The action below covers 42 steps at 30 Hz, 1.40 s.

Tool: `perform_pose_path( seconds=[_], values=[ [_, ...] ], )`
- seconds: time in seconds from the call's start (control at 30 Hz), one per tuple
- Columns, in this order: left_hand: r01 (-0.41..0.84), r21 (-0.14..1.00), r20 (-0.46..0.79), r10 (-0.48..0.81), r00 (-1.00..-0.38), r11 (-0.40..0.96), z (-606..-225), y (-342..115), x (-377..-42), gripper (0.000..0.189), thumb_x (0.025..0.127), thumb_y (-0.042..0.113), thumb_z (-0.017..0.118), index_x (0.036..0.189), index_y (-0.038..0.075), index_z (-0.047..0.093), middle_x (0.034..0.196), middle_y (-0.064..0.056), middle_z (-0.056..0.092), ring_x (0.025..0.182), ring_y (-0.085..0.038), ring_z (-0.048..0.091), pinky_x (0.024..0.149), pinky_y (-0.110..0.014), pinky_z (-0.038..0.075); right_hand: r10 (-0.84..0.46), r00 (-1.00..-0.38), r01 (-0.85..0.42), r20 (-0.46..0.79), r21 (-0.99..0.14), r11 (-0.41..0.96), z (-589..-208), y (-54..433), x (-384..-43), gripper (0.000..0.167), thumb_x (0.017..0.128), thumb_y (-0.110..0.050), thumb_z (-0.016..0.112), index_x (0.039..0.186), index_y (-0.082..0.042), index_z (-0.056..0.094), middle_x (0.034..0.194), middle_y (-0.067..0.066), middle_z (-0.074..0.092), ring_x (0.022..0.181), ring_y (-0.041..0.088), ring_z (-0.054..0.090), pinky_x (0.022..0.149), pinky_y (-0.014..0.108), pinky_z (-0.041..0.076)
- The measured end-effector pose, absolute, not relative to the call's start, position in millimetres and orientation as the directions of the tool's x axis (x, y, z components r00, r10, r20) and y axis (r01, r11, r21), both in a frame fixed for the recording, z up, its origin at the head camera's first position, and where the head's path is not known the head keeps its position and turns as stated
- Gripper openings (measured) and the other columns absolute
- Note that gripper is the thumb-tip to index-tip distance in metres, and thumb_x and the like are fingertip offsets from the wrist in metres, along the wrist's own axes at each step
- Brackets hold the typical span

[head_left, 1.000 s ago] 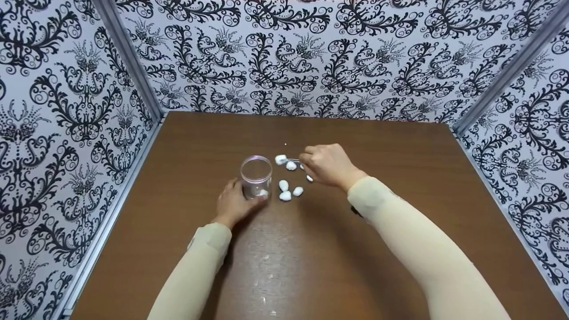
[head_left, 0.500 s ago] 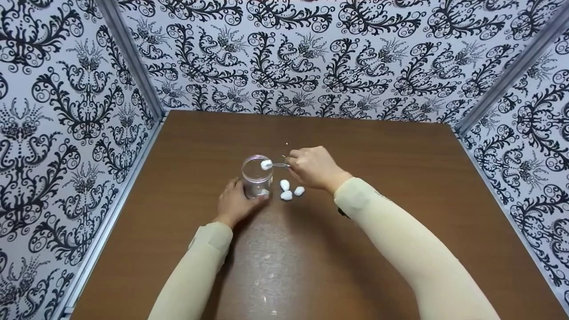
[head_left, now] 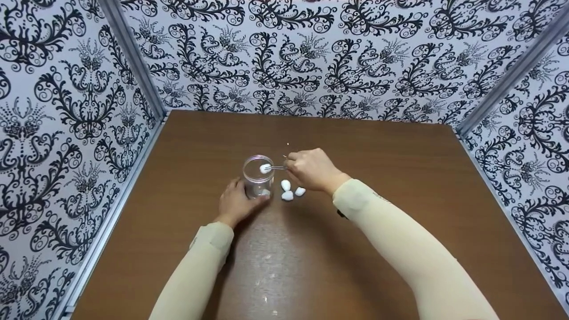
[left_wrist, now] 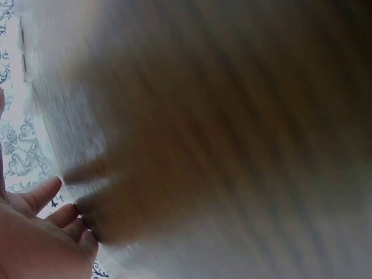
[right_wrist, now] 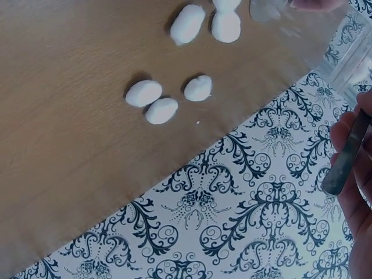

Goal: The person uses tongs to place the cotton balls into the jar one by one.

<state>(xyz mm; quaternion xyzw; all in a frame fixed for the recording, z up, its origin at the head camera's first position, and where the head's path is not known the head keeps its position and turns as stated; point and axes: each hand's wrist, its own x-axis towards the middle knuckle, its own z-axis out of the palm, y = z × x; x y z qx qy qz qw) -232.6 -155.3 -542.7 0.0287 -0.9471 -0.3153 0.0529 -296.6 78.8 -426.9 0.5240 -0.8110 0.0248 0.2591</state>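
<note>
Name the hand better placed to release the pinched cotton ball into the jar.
The right hand, most likely: it holds the tweezers, whose tips pinch the cotton ball at the mouth of the jar. The left hand is occupied, gripping the jar's side.

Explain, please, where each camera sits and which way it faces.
Head: worn there, facing forward and down at the jar and table; left hand, right hand and sleeves show.
Left wrist: worn there, facing a blurred surface, left hand showing.
Right wrist: worn there, facing white balls; right hand and part of left hand show.
Head and right wrist share tweezers and white balls.
</note>
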Motion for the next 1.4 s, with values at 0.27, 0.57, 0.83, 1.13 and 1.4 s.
perform_pose_path(
  seconds=[0.27,0.57,0.83,1.13,1.4],
  values=[
    [-0.033,0.606,0.060,-0.087,-0.994,0.795,-544.6,-155.2,-234.0,0.098,0.076,0.064,0.076,0.143,-0.002,0.048,0.149,-0.023,0.041,0.137,-0.039,0.038,0.108,-0.056,0.031,-0.836,-0.313,-0.865,0.452,0.228,0.447,-424.9,82.1,-296.0,0.008,0.088,-0.016,0.069,0.085,-0.010,0.072,0.075,0.001,0.061,0.057,0.022,0.059,0.046,0.039,0.047],
    [-0.032,0.599,0.055,-0.081,-0.995,0.800,-547.9,-156.7,-236.4,0.098,0.076,0.065,0.075,0.141,-0.003,0.050,0.150,-0.024,0.041,0.139,-0.039,0.036,0.109,-0.057,0.030,-0.822,-0.334,-0.860,0.461,0.209,0.466,-423.3,112.0,-298.9,0.009,0.089,-0.018,0.069,0.091,-0.010,0.073,0.078,0.001,0.061,0.059,0.020,0.059,0.047,0.037,0.048],
    [-0.028,0.608,0.054,-0.076,-0.996,0.794,-544.7,-156.2,-234.2,0.098,0.076,0.065,0.075,0.142,-0.002,0.049,0.149,-0.025,0.041,0.138,-0.039,0.037,0.109,-0.057,0.029,-0.804,-0.397,-0.841,0.443,0.175,0.512,-448.6,159.9,-300.8,0.008,0.087,-0.016,0.070,0.089,-0.009,0.073,0.075,0.002,0.059,0.057,0.021,0.058,0.045,0.040,0.047],
    [-0.037,0.612,0.032,-0.071,-0.997,0.790,-542.3,-157.3,-231.5,0.099,0.077,0.064,0.075,0.145,-0.001,0.046,0.151,-0.025,0.038,0.138,-0.042,0.036,0.110,-0.058,0.028,-0.812,-0.458,-0.826,0.362,0.163,0.539,-478.8,185.9,-297.2,0.005,0.084,-0.015,0.073,0.086,-0.011,0.073,0.073,0.000,0.059,0.053,0.018,0.056,0.046,0.041,0.047],
    [-0.039,0.602,0.026,-0.068,-0.997,0.797,-545.2,-157.1,-232.9,0.100,0.077,0.066,0.073,0.145,-0.001,0.046,0.152,-0.024,0.037,0.139,-0.040,0.034,0.111,-0.057,0.027,-0.815,-0.485,-0.824,0.316,0.148,0.547,-488.5,190.4,-293.8,0.006,0.086,-0.017,0.074,0.085,-0.011,0.073,0.073,0.000,0.058,0.053,0.016,0.055,0.047,0.040,0.048]
  ],
)
